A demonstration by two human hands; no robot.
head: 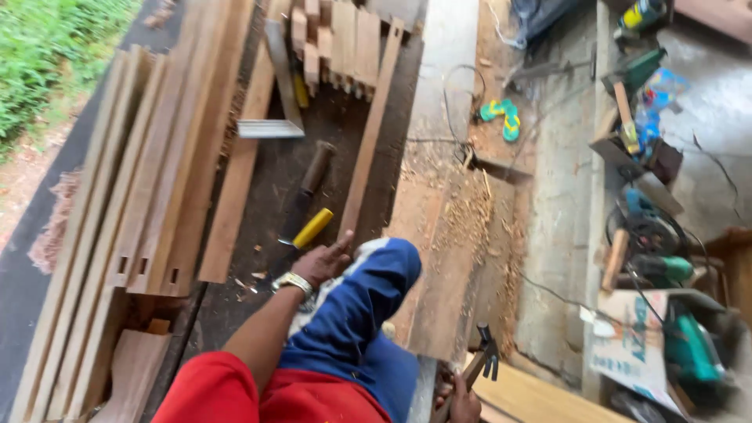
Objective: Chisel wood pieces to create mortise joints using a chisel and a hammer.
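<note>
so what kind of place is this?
Likely an open-sided carpentry workshop: stacked mortised boards, wood shavings on the workbench, power tools on the floor. Right hand holds a claw hammer.

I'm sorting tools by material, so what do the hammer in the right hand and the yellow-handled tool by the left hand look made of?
The hammer in the right hand: dark claw head, probably steel; pale brown handle, likely bare wood. The yellow-handled tool near the left hand: smooth, bright, uniform grip, apparently plastic; its tip is too blurred to judge.

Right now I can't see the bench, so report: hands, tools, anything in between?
Left hand open, beside yellow-handled chisel. Right hand gripping claw hammer. Blue-trousered knee between them.
</note>
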